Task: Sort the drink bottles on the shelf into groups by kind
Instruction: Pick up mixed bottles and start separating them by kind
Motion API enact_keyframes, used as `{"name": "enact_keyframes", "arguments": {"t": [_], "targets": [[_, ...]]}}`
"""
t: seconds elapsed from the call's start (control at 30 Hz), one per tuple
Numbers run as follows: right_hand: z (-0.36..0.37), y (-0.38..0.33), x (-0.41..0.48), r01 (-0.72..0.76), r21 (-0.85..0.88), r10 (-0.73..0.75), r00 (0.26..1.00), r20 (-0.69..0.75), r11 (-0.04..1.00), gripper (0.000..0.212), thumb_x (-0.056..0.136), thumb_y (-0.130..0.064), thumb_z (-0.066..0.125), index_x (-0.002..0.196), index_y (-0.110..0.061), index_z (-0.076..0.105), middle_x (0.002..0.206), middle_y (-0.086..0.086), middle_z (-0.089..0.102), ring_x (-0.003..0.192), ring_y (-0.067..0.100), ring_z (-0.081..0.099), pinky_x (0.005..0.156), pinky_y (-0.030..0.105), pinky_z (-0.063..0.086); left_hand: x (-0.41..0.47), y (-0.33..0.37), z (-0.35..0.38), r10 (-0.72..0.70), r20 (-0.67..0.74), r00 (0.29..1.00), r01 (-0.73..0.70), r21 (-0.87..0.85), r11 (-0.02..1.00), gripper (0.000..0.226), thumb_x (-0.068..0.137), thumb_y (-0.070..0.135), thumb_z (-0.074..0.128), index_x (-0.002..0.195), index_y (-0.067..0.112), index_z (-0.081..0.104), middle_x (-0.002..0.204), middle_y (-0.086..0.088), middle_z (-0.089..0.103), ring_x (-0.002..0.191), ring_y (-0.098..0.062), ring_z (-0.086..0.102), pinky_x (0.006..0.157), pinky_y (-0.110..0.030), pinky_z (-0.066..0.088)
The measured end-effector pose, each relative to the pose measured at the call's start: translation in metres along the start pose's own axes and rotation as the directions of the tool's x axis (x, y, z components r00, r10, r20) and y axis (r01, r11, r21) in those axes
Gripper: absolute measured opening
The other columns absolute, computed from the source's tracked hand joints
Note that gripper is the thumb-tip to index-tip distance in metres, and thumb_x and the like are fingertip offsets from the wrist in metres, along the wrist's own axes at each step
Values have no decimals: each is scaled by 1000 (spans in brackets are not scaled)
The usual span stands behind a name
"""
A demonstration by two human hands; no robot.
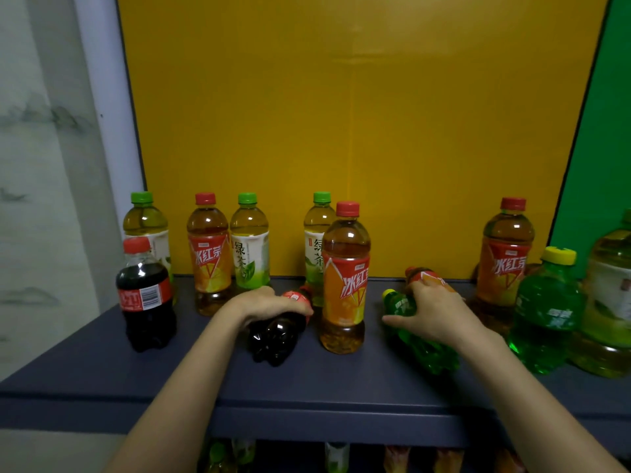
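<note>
gripping the toppled cola bottle [273,332] on the middle of the shelf [102,370], the left hand [264,303] curls its fingers over the label end, probably to stand it beside the upright cola bottle [146,295] at the left. the right hand [435,312] lies over the fallen green soda bottle [423,346], thumb spread, fingers touching a lying iced tea bottle [426,276] just behind. i cannot tell which one it holds.
</note>
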State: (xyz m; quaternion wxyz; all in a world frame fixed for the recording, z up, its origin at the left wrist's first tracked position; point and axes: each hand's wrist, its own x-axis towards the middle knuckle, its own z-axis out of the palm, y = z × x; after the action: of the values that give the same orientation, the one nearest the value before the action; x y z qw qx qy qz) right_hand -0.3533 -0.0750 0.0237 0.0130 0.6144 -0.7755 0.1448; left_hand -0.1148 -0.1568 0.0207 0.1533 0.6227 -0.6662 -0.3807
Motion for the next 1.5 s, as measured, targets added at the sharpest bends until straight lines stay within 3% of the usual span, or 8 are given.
{"name": "enact_keyframes", "arguments": {"t": [0.2, 0.43, 0.7, 0.9, 1.13, 1.27, 1.37, 1.5], "targets": [[9, -12, 0, -81, -123, 91, 993, 73, 989, 77, 72, -51, 68, 130, -12, 36, 125, 9, 55, 114, 28, 55, 84, 35, 50, -11, -12, 12, 136, -282, 950, -165, -81, 983, 77, 52, 64, 68, 107, 11, 60, 100, -4, 63, 95, -24, 62, 80, -31, 49], [9, -9, -1, -80, -51, 83, 995, 54, 995, 77, 73, -49, 67, 133, -13, 34, 125, 9, 55, 113, 29, 55, 85, 37, 50, -31, -31, 26, 338, -713, 615, -508, -31, 861, 56, 68, 39, 77, 112, 17, 51, 108, 2, 57, 98, -16, 55, 82, -29, 41], [13, -4, -18, -62, 129, 81, 985, -153, 990, 74, 76, -52, 63, 130, -10, 36, 127, 11, 53, 113, 30, 56, 82, 36, 48, -34, -47, 32, 406, -663, 629, -593, -72, 802, 66, 70, 33, 77, 124, 20, 40, 118, 5, 47, 109, -14, 49, 87, -27, 39], [24, -1, -20, 171, 484, 51, 910, -412, 858, 77, 76, -38, 69, 135, -7, 30, 129, 11, 46, 119, 27, 47, 92, 36, 41, -33, -48, 32, 409, -656, 634, -588, -66, 806, 71, 69, 34, 78, 126, 21, 38, 128, -1, 47, 112, -15, 49, 87, -28, 40], [42, 1, -15, 255, 767, 63, 932, -358, 589, 80, 77, -27, 70, 137, -16, 19, 133, 10, 43, 123, 22, 45, 104, 41, 41, -48, -50, 30, 372, -782, 501, -592, 4, 806, 60, 71, 26, 77, 120, 10, 46, 113, 2, 43, 105, -20, 52, 89, -35, 47], [40, -2, -16, 248, 778, 3, 952, -306, 577, 82, 79, -25, 69, 141, -16, 16, 137, 6, 41, 124, 16, 43, 104, 31, 38, -59, -49, 38, 384, -846, 368, -625, 80, 776, 38, 76, 13, 72, 108, 8, 52, 104, -1, 46, 96, -23, 51, 85, -38, 47], [36, 0, -20, 222, 749, -4, 960, -281, 624, 82, 78, -28, 69, 142, -17, 19, 139, 2, 42, 128, 15, 41, 105, 30, 37, -73, -44, 46, 431, -862, 267, -695, 138, 705, 22, 80, 9, 67, 96, 13, 53, 94, -1, 50, 84, -15, 51, 77, -18, 42], [18, 24, -38, 206, 634, -20, 958, -287, 745, 56, 83, -23, 64, 134, -15, 42, 127, -3, 52, 119, 11, 49, 104, 32, 41, -97, -19, 69, 588, -762, 270, -803, 158, 574, 6, 80, 13, 57, 78, 19, 56, 73, 8, 52, 72, -6, 53, 64, -8, 40]]}}
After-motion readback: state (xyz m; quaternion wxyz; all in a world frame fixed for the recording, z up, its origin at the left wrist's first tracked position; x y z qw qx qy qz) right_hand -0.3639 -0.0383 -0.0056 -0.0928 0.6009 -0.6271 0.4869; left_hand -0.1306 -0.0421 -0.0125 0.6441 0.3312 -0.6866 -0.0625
